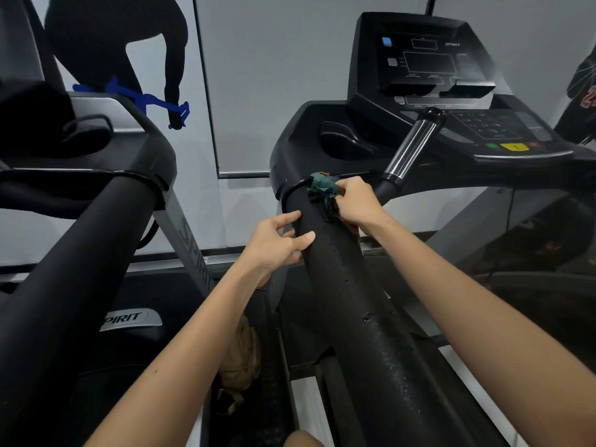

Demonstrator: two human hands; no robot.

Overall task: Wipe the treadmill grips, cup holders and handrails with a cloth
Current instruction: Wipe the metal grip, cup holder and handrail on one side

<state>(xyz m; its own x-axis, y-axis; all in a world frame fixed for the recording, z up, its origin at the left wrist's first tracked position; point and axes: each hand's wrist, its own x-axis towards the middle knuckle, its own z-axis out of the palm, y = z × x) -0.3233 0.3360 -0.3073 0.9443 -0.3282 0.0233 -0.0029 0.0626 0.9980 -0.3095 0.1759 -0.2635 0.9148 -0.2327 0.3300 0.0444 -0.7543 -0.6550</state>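
Handrail (354, 301) is steadied by the left hand (274, 245), fingers curled round it, so the cloth (322, 187), clenched in the right hand (356, 201) at one o'clock, can be pressed down.

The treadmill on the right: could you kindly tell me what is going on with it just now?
A person is wiping its padded handrail. The right hand grips a bunched green cloth at the handrail's top end, where it meets the console housing. The left hand holds the handrail just below, thumb laid across it. The cup holder and the chrome grip beyond have no hand on them.
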